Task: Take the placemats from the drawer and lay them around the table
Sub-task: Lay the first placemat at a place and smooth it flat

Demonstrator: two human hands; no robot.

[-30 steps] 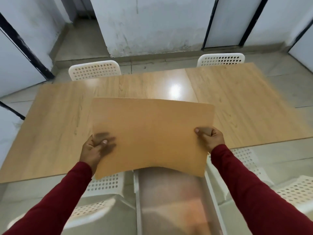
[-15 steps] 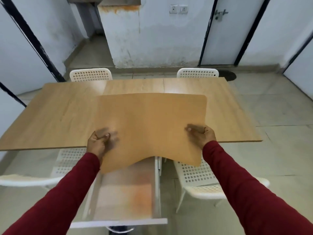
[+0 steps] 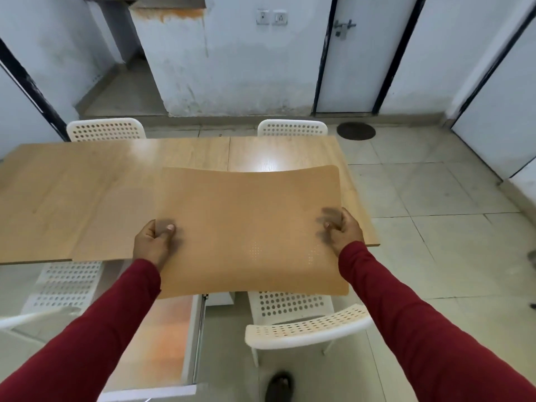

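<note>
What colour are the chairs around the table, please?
White, with perforated backs and seats; head view.

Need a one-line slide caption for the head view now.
Both hands hold a placemat over the table.

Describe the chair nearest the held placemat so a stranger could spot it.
Start at the wooden table and follow its near edge toward the right corner. Below the placemat stands a white perforated chair. Unlike the other chairs, its backrest is nearest the camera.
</note>
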